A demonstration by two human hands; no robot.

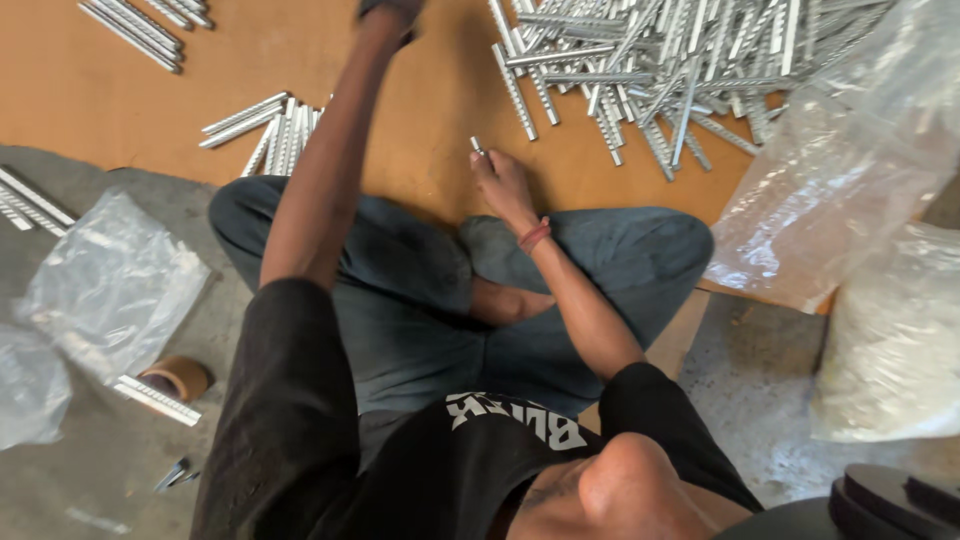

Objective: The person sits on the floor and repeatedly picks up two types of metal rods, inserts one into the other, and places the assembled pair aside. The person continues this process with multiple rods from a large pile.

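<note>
Nearest the camera is the person's black shirt, then crossed legs in grey trousers on the floor. At 12 o'clock, the right hand is closed on a small metal piece, pinched upright at its fingertips, likely for a close look. The left hand reaches far up to 11 o'clock, cut by the frame edge; its grip cannot be told. A loose pile of metal strips lies at 1 o'clock on the orange board, within easy reach. Sorted strips sit at 10 o'clock.
</note>
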